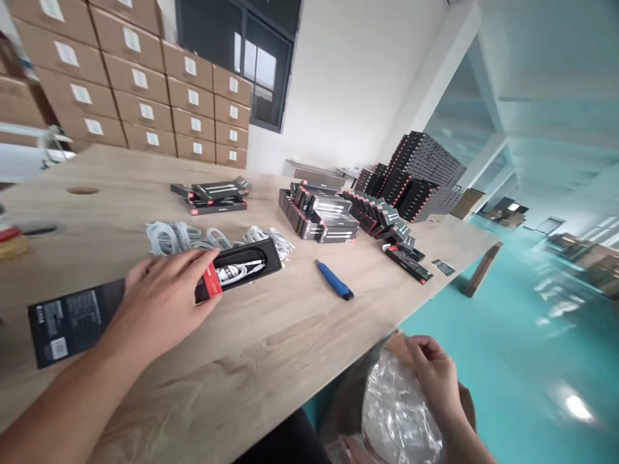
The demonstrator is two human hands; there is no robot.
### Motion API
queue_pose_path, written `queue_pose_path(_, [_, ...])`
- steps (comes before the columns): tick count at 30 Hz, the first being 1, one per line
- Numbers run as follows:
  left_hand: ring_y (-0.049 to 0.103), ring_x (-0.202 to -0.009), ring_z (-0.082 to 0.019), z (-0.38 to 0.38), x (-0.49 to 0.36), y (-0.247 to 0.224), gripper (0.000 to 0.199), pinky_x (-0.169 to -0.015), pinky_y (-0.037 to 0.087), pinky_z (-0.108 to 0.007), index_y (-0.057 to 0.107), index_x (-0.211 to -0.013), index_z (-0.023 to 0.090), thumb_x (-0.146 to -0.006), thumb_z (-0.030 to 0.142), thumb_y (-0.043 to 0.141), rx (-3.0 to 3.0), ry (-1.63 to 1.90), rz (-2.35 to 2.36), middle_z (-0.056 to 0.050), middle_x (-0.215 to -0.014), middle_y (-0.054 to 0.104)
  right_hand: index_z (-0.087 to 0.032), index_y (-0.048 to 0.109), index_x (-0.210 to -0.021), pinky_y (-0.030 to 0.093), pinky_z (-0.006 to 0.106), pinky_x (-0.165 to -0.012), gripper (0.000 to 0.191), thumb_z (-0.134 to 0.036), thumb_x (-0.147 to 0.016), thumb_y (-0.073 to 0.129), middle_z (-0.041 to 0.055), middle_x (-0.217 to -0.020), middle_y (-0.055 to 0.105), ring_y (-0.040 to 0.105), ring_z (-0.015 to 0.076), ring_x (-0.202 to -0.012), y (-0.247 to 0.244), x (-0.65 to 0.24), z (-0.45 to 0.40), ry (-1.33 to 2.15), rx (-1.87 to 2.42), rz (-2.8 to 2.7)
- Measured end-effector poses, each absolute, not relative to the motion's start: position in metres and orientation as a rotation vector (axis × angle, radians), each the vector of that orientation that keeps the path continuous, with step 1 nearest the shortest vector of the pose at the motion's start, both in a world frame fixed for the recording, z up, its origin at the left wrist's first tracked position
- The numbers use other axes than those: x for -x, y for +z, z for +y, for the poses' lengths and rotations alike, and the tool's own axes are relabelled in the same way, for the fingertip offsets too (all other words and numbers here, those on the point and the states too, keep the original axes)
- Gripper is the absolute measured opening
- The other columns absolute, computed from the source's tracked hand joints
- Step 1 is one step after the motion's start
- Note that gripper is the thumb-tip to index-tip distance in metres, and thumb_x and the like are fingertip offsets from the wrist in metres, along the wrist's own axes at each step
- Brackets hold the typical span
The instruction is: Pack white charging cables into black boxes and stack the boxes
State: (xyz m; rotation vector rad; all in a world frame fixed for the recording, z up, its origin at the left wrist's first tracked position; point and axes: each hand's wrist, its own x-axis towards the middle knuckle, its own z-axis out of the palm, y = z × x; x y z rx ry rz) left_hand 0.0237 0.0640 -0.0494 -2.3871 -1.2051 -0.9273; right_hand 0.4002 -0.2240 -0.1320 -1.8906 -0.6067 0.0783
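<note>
My left hand (167, 299) is wrapped over a long black box with a red end tab; its open tray (271, 252) shows a coiled white cable (236, 272). The dark printed sleeve (72, 319) extends to the left beneath my wrist. Bundled white cables (176, 238) lie just behind that hand. Off the table's front edge, my right hand (435, 370) has its fingers curled at the rim of a carton filled with clear plastic bags (399, 409); whatever is between the fingertips is too small to make out. A blue cutter (334, 280) rests on the table.
Black boxes (319, 212) are piled mid-table, with taller stacks (416, 177) at the back right and a few boxes (217, 193) at the back left. Brown cartons (145, 109) line the wall. A small card (443, 267) lies near the table's right edge.
</note>
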Motion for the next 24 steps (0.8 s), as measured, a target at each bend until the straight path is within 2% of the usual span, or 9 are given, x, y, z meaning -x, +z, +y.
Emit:
queue_pose_path(1, [0.053,-0.126,-0.026,0.063,-0.027,-0.051,0.047,-0.115,0.027,-0.047,0.049,-0.138,0.022,-0.093,0.034,0.043,2.410,-0.935,-1.186,-0.005,-0.136,0.058,-0.023,0.067,-0.072,0.053,0.036,-0.067,0.033,-0.054,-0.063,0.071,0.0046,-0.071,0.068,0.065,0.0263,-0.074,-0.150,-0.417,-0.245,0.168,1.998,-0.504])
queue_pose_path(4, [0.051,-0.128,-0.025,0.059,-0.035,-0.055,0.047,-0.115,0.026,-0.045,0.048,-0.139,0.020,-0.096,0.037,0.038,2.481,-0.922,-1.136,-0.004,-0.138,0.055,-0.023,0.066,-0.061,0.052,0.041,-0.054,0.027,-0.046,-0.047,0.071,0.0090,-0.063,0.069,0.069,0.0323,-0.064,-0.200,-0.440,-0.291,0.315,2.100,-0.348])
queue_pose_path(7, [0.051,-0.129,-0.025,0.057,-0.038,-0.059,0.048,-0.115,0.025,-0.046,0.049,-0.139,0.020,-0.096,0.038,0.038,2.546,-0.900,-1.085,-0.004,-0.139,0.055,-0.026,0.064,-0.056,0.052,0.042,-0.050,0.022,-0.043,-0.043,0.068,0.0119,-0.066,0.072,0.072,0.0341,-0.061,-0.234,-0.437,-0.317,0.379,2.106,-0.262])
queue_pose_path(11, [0.052,-0.128,-0.024,0.058,-0.038,-0.060,0.047,-0.116,0.027,-0.045,0.049,-0.139,0.021,-0.096,0.037,0.038,2.523,-0.845,-1.086,-0.004,-0.139,0.057,-0.026,0.062,-0.053,0.055,0.047,-0.053,0.027,-0.051,-0.043,0.064,0.0113,-0.061,0.070,0.073,0.0393,-0.063,-0.243,-0.443,-0.327,0.314,2.128,-0.205])
queue_pose_path(13, [0.053,-0.127,-0.024,0.056,-0.037,-0.058,0.047,-0.115,0.029,-0.045,0.049,-0.139,0.022,-0.094,0.034,0.044,2.512,-0.802,-1.095,-0.005,-0.140,0.058,-0.028,0.062,-0.054,0.055,0.049,-0.057,0.026,-0.054,-0.046,0.062,0.0103,-0.060,0.069,0.073,0.0406,-0.068,-0.234,-0.454,-0.319,0.219,2.142,-0.204])
queue_pose_path(16, [0.055,-0.126,-0.029,0.052,-0.036,-0.053,0.052,-0.112,0.032,-0.047,0.053,-0.138,0.021,-0.087,0.030,0.056,2.578,-0.758,-1.047,-0.010,-0.139,0.060,-0.031,0.065,-0.066,0.055,0.049,-0.068,0.027,-0.055,-0.055,0.060,0.0118,-0.073,0.073,0.072,0.0397,-0.080,-0.206,-0.461,-0.284,0.080,2.132,-0.220])
queue_pose_path(20, [0.057,-0.123,-0.031,0.047,-0.035,-0.052,0.056,-0.111,0.033,-0.050,0.054,-0.139,0.025,-0.083,0.027,0.062,2.668,-0.760,-1.040,-0.010,-0.138,0.062,-0.023,0.071,-0.089,0.056,0.044,-0.080,0.036,-0.053,-0.072,0.062,0.0107,-0.091,0.075,0.070,0.0319,-0.086,-0.136,-0.416,-0.204,-0.050,1.941,-0.650])
queue_pose_path(24, [0.057,-0.124,-0.031,0.045,-0.031,-0.050,0.058,-0.111,0.033,-0.051,0.055,-0.138,0.026,-0.081,0.024,0.063,2.705,-0.772,-1.041,-0.010,-0.137,0.062,-0.024,0.072,-0.092,0.055,0.036,-0.070,0.014,-0.032,-0.089,0.061,0.0076,-0.088,0.071,0.066,0.0230,-0.079,-0.062,-0.324,-0.124,-0.131,1.513,-1.437])
